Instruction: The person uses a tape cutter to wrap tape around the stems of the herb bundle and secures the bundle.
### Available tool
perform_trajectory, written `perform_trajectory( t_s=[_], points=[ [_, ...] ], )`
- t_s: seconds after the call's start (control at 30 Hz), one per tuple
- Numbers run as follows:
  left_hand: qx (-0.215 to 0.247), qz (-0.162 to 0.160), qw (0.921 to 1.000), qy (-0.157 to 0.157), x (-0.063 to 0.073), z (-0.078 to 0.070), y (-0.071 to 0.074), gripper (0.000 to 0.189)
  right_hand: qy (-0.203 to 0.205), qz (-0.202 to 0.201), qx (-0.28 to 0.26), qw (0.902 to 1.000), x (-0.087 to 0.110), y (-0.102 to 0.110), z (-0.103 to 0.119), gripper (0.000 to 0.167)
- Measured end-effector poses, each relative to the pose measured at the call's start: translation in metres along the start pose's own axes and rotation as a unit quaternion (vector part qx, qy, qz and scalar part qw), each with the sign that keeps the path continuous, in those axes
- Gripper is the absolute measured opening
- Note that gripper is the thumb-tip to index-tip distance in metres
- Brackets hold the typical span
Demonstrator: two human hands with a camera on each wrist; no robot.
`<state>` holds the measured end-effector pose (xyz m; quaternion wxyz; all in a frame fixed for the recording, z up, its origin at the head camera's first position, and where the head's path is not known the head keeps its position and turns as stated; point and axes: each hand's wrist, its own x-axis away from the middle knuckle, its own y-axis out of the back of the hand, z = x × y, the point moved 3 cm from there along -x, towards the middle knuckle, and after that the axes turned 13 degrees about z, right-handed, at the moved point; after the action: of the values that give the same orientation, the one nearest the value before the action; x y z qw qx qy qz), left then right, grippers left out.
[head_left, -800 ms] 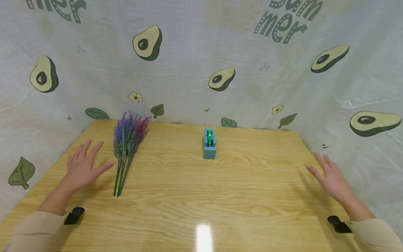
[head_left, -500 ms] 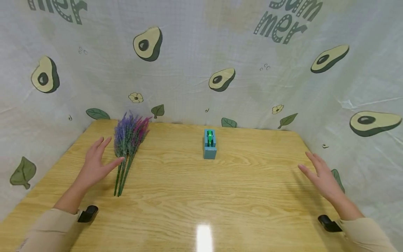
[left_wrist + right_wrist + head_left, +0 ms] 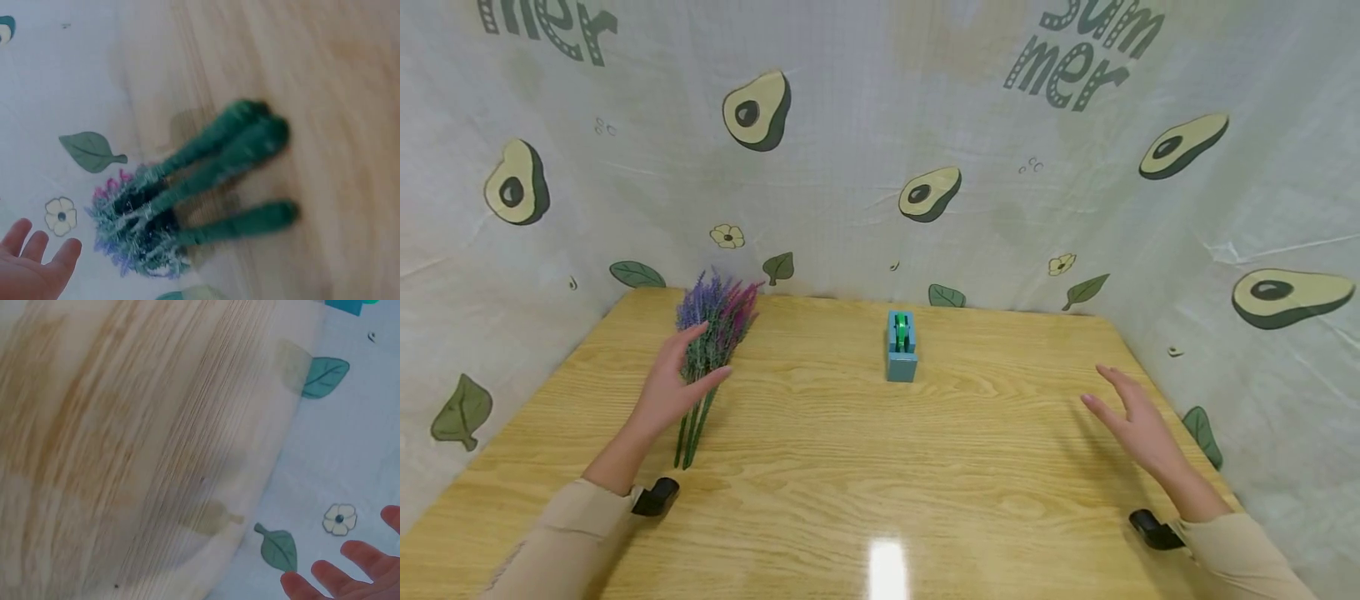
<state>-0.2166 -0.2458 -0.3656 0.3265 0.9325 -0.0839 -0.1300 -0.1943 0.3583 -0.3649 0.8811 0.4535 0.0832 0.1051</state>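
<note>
Left fingers (image 3: 691, 332) near flowers (image 3: 721, 329), right fingers (image 3: 367, 556) raised

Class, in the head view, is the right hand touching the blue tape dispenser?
No: bare tabletop shows between the right hand and the blue tape dispenser.

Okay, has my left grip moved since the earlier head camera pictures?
Yes, rightward: against the flowers on the table, the left grip, earlier mostly left of them, now overlaps them in the head view.
</note>
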Motion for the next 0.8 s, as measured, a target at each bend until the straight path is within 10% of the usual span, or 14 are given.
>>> perform_trajectory(
  t_s=[0.8],
  points=[
    [0.089, 0.06, 0.9942, -0.01, -0.033, -0.015, -0.053, 0.071, 0.027, 0.009, -0.007, 0.9996, -0.019, -0.026, 0.025, 0.063]
  ],
)
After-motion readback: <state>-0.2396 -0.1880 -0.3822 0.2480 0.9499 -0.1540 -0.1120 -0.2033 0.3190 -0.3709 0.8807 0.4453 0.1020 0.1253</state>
